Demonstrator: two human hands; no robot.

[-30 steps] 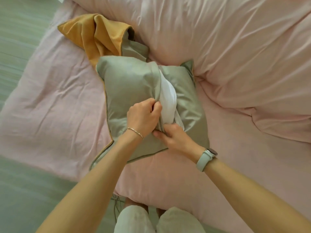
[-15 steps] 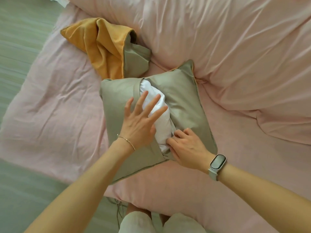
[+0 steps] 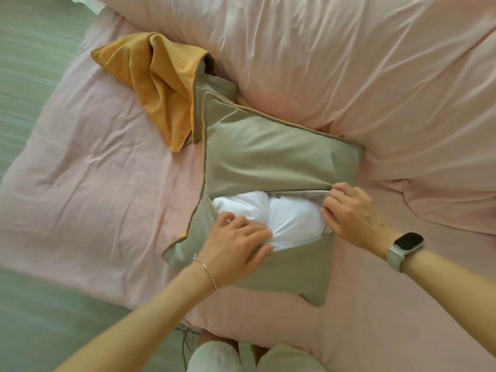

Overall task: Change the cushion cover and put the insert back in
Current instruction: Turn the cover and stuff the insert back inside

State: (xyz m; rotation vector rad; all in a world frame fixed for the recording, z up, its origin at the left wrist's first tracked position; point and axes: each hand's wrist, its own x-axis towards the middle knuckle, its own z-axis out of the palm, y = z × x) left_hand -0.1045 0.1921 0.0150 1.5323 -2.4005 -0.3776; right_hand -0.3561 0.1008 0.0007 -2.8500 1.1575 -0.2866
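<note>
A sage-green cushion cover [image 3: 268, 157] lies on the pink bed with its opening gaping across the middle. The white insert [image 3: 290, 218] bulges out of that opening. My left hand [image 3: 236, 245] rests at the opening's left end, fingers curled into the white insert and the lower flap's edge. My right hand [image 3: 349, 210] pinches the upper flap's edge at the opening's right end. A second cover, mustard yellow with a green side [image 3: 161, 84], lies crumpled beyond the cushion at the upper left.
A pink duvet [image 3: 349, 63] is heaped behind and to the right of the cushion. The pink sheet [image 3: 94, 183] stretches to the left. Green floor [image 3: 26, 63] shows at the left edge, and my knees [image 3: 255, 355] are at the bed's near edge.
The cushion has turned so that its opening now runs sideways. My left hand went from lying flat on the insert to gripping at the left end; my right hand moved to the right end.
</note>
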